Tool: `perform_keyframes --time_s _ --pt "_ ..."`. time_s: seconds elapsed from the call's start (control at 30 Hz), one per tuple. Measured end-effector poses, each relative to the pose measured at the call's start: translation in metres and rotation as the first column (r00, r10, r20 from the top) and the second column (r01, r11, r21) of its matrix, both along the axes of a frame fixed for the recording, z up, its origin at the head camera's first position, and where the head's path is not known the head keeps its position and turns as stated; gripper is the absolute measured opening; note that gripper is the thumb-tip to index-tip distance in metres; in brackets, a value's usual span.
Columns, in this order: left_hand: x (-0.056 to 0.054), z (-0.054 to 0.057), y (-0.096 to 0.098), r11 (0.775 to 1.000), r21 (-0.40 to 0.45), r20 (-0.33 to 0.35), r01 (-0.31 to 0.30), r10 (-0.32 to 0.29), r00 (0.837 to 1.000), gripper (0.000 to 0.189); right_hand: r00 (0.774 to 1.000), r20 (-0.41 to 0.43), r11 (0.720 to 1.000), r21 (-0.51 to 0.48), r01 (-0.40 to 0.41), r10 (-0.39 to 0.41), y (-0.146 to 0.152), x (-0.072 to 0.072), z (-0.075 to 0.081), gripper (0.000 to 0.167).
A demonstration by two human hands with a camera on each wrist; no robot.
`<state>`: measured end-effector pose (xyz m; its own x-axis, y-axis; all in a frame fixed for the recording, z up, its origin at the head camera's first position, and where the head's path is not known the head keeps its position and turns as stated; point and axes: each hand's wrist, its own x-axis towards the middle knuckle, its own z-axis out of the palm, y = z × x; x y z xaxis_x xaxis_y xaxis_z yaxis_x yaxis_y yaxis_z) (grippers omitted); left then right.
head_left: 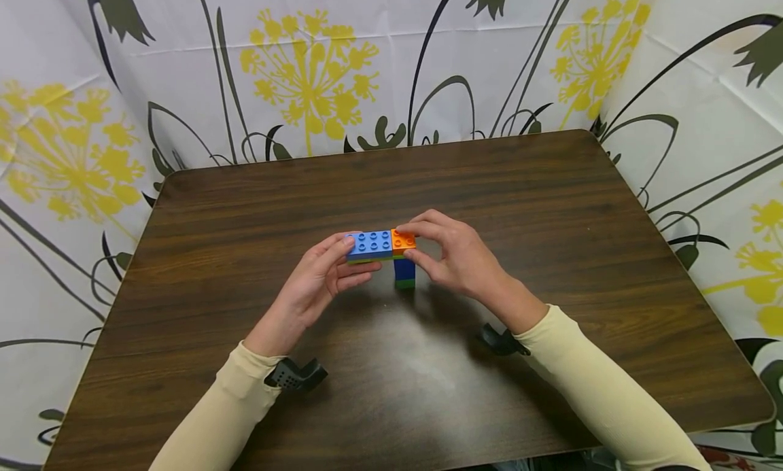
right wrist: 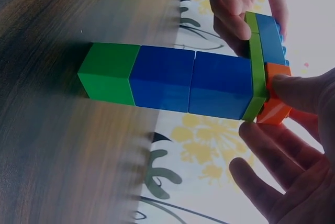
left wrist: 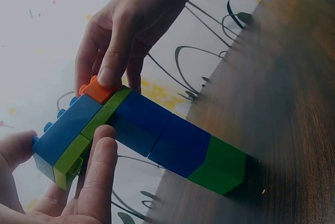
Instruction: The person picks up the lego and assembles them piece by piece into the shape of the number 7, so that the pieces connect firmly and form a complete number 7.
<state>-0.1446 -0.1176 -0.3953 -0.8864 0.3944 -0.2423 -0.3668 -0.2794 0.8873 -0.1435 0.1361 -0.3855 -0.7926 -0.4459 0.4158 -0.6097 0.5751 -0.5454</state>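
Observation:
A tower of toy building bricks stands upright on the table: a green brick (left wrist: 222,165) at the foot, then two dark blue bricks (right wrist: 191,81). Across its top lie thin lime green pieces (right wrist: 256,72) that reach out to the left. On these sit a lighter blue brick (head_left: 370,245) and, above the tower, an orange brick (head_left: 404,241), side by side. My left hand (head_left: 315,281) holds the overhanging end, thumb on the lighter blue brick and fingers underneath. With thumb and fingers my right hand (head_left: 461,257) pinches the orange brick.
The dark wood-grain table (head_left: 257,206) has rounded corners and a far edge close to a white cloth (head_left: 202,56) with yellow and grey-green plant prints. Each wrist carries a black camera, the left one (head_left: 296,374) and the right one (head_left: 503,340).

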Motion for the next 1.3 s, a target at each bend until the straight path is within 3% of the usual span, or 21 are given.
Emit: perform_keyframes --time_s 0.9,1.3 --pt "-0.0011 0.0001 -0.0003 1.0 -0.016 -0.009 -0.002 0.002 1.0 0.042 0.997 0.071 1.0 0.026 0.01 -0.012 0.0011 -0.0006 0.004 0.036" --pt "0.0004 0.0015 -0.0016 0.999 -0.029 -0.006 -0.014 0.013 1.0 0.042 0.995 0.1 1.0 -0.011 0.006 -0.005 0.0016 -0.0015 -0.0004 0.035"
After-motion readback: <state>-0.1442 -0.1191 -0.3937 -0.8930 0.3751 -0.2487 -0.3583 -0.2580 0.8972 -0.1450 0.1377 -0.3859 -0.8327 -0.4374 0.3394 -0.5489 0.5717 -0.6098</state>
